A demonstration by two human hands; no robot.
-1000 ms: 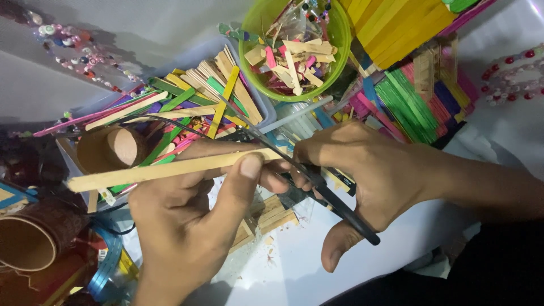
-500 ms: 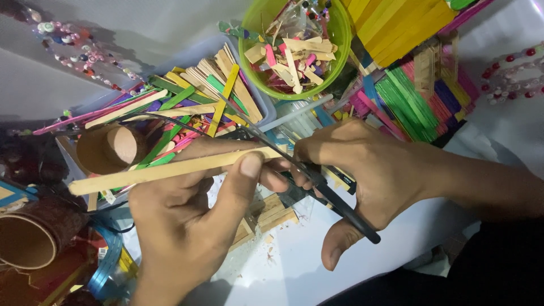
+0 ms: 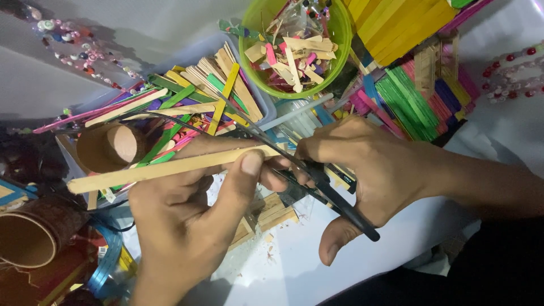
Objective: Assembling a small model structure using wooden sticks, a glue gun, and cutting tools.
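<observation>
Your left hand [image 3: 187,226] is closed around a plain wooden craft stick [image 3: 170,167], thumb pressed on top near its right end, so the stick lies almost level just below the heap of coloured sticks [image 3: 187,107]. Your right hand [image 3: 368,170] is wrapped tight on a black-handled cutting tool [image 3: 323,187], whose blades meet the stick right beside your thumb. Keep that thumb back from the blades and hold the stick steady and square to them, or the cut will likely split off-line. Squeeze slowly rather than snapping. The green bowl [image 3: 340,51] of offcuts sits above the stick's cut end, and the cardboard tube [image 3: 107,147] just above its free end.
</observation>
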